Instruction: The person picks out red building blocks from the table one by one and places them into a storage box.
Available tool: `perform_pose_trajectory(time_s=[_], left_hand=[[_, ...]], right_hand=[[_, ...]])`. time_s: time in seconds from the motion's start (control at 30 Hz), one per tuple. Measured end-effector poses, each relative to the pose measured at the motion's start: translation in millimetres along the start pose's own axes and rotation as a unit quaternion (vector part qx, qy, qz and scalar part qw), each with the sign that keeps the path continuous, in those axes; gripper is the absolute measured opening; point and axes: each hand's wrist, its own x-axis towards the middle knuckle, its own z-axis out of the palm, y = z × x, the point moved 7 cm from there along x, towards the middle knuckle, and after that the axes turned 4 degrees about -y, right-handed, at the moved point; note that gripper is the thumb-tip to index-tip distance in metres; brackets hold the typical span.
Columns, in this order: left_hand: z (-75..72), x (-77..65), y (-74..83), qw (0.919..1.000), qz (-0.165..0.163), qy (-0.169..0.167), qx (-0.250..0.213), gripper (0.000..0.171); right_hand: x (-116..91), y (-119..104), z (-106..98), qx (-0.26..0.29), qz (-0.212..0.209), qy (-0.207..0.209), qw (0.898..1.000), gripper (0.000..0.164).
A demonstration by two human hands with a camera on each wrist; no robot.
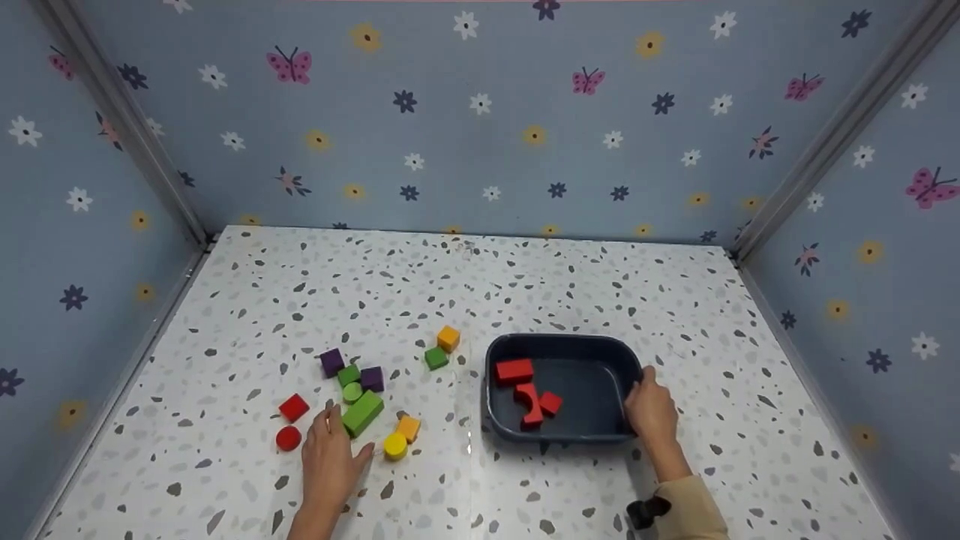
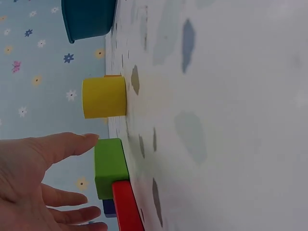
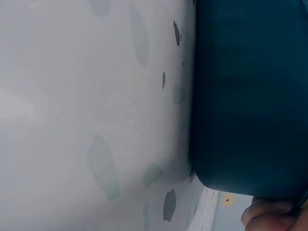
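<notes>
My left hand [image 1: 328, 457] hovers low at the left group of blocks, fingers and thumb spread, holding nothing. Just beyond its fingertips lies a long green block [image 1: 363, 413]. To its left are a red cube [image 1: 294, 407] and a red round block [image 1: 288, 438]. Right of the thumb stand a yellow cylinder [image 2: 104, 97] and an orange cube [image 1: 408, 428]. My right hand [image 1: 651, 407] grips the right end of a dark blue tray [image 1: 562, 435] by its rim. Inside the tray, toward its left, rest a red rectangular block [image 1: 514, 372], a red arch [image 1: 529, 409] and a small red cube [image 1: 550, 403].
Behind the long green block sit purple cubes [image 1: 332, 363], a green cube [image 1: 349, 375] and a light green cylinder [image 1: 352, 392]. Another orange cube [image 1: 448, 338] and green cube [image 1: 436, 358] lie left of the tray. Flowered panels [image 1: 480, 135] wall the speckled table [image 1: 525, 285] at the back and sides.
</notes>
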Motion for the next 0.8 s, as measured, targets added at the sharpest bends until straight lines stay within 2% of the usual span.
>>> perform_pose_trajectory(time_s=[0.23,0.43,0.8], left_hand=[[0.6,0.4,-12.6,0.999,-0.031,-0.032,-0.005,0.078],[2.0,-0.2,-18.5,0.9981,-0.032,-0.052,-0.007,0.069],[-1.6,-3.4,-26.1,0.9977,-0.044,-0.052,-0.006,0.057]], right_hand=[[0.6,0.3,0.7,0.0,0.006,-0.01,1.0,0.025],[1.3,1.8,1.8,0.003,0.013,-0.018,1.0,0.026],[-0.5,0.8,1.7,-0.005,0.015,-0.018,1.0,0.029]])
